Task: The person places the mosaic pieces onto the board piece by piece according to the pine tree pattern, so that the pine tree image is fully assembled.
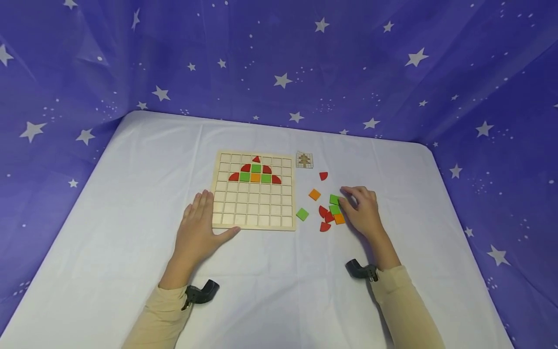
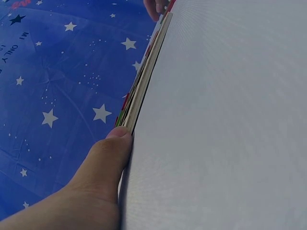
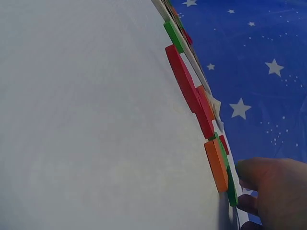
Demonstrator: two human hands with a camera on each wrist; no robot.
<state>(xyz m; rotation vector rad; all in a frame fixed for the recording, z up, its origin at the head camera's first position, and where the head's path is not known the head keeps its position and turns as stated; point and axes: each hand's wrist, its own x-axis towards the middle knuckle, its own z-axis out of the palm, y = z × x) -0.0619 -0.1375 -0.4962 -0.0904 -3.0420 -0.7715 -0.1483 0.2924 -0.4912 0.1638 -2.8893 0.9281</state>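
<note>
Two edges of the wooden grid board [image 1: 254,209] touch the spread left hand [image 1: 197,231]; the right hand [image 1: 363,212] bends beside green square tiles [image 1: 334,209], whether pinching one I cannot tell.

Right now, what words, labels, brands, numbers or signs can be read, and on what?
"MI ONLY": starry blue cloth, left wrist view; the line runs off the edge.
"IS": same cloth, beside it, at the picture's edge.
Red lettering, same cloth: too blurred to read.
Tree card: no readable text.

right hand [image 3: 280,191] cropped in right-wrist view; card [image 1: 304,160] detail too small
</note>
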